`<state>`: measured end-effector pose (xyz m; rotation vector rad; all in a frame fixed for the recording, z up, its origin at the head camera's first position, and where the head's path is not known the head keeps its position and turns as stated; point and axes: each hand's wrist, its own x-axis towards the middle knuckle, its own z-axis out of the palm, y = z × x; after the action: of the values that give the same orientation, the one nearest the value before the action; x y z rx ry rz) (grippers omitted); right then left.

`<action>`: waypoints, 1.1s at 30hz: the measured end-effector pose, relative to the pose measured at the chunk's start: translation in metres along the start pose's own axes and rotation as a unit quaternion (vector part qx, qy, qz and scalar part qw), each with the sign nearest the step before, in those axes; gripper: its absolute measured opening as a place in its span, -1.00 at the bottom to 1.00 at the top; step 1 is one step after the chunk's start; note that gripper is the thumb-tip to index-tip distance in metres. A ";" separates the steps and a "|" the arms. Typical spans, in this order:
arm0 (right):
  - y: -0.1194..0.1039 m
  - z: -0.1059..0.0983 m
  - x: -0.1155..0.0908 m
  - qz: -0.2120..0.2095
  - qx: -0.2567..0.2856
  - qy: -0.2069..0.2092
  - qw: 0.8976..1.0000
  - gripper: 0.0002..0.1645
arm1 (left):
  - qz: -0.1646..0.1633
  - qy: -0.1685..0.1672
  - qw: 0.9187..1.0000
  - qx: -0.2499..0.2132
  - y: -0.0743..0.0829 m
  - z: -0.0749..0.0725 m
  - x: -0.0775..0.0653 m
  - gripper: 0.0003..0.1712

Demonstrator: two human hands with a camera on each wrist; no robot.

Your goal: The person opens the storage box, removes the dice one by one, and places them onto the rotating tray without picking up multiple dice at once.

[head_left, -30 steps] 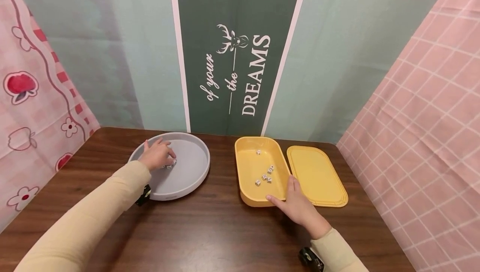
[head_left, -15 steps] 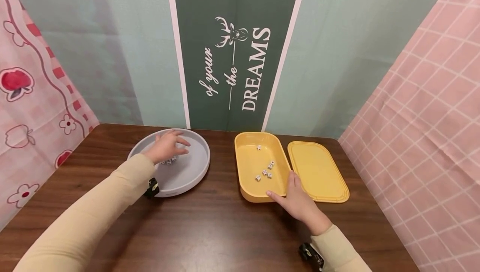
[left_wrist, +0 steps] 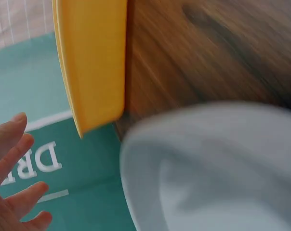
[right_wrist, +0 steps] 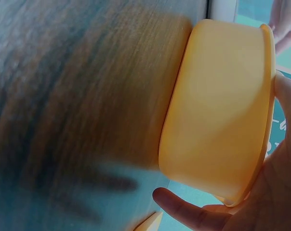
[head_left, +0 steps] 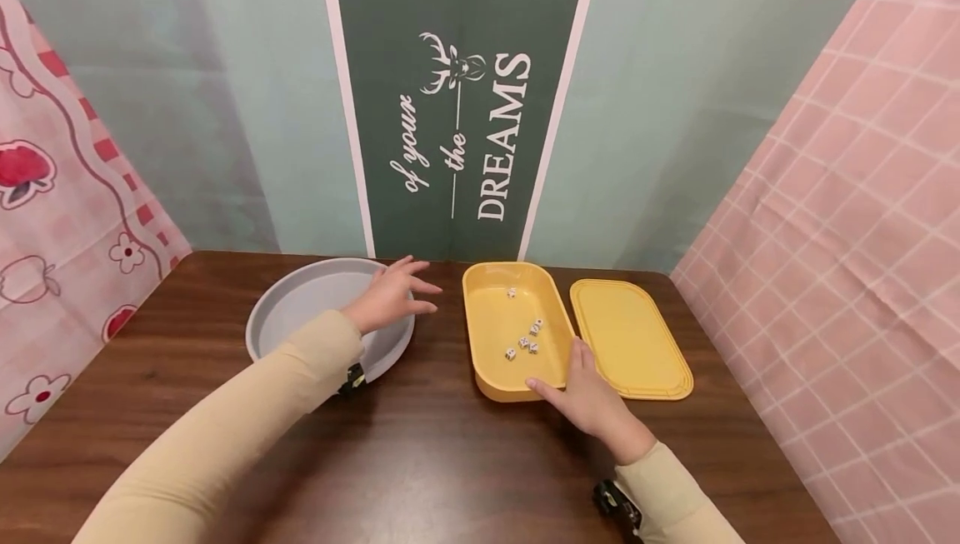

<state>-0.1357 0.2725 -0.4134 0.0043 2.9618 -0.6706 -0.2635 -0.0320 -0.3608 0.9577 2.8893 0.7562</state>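
Observation:
My left hand is over the right rim of the round grey tray, fingers spread toward the yellow box. In the left wrist view, the fingers of the left hand are apart, and nothing shows between them. Dice in the tray are hidden behind my arm. My right hand holds the near right corner of the yellow box, thumb over the near rim and fingers along the right side. Several white dice lie in the box, mostly near its middle, with one die farther back.
A flat yellow lid lies on the wooden table, just right of the box. A green curtain hangs behind. Pink patterned cloths hang at both sides. The tray's rim stands left of the box, with a gap between them.
My left hand has risen from the dice in the tray and moved right, its fingers spreading. The right hand stays on the box, and the view has shifted slightly.

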 end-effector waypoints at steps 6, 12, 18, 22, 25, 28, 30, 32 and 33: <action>0.000 -0.001 -0.001 0.006 -0.002 -0.002 1.000 0.41 | 0.020 -0.028 0.999 0.011 0.028 0.021 0.016 -0.62; 0.001 -0.001 0.000 0.012 0.001 -0.003 1.000 0.38 | 0.043 -0.058 0.996 0.049 0.056 0.043 0.032 -0.65; 0.001 0.001 0.001 0.009 -0.002 -0.003 1.000 0.35 | 0.045 -0.097 0.991 0.076 0.072 0.066 0.045 -0.66; 0.001 0.002 0.003 0.007 -0.008 -0.001 1.000 0.34 | 0.048 -0.126 0.985 0.106 0.081 0.076 0.050 -0.69; 0.000 0.001 0.003 0.006 -0.005 0.002 1.000 0.33 | 0.046 -0.135 0.981 0.128 0.084 0.083 0.053 -0.72; 0.000 0.001 0.003 0.007 -0.003 0.001 1.000 0.33 | 0.040 -0.140 0.978 0.150 0.085 0.090 0.056 -0.72; 0.000 0.001 0.003 0.005 -0.004 0.002 1.000 0.32 | 0.036 -0.140 0.976 0.162 0.085 0.095 0.057 -0.74; 0.000 0.001 0.002 0.002 -0.003 0.005 1.000 0.32 | 0.034 -0.139 0.974 0.175 0.085 0.099 0.059 -0.75; 0.000 0.002 0.002 0.001 -0.004 0.007 1.000 0.32 | 0.036 -0.136 0.973 0.183 0.085 0.102 0.060 -0.77</action>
<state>-0.1379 0.2720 -0.4153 0.0111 2.9777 -0.6621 -0.2489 0.1060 -0.4050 1.0969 2.8076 0.0760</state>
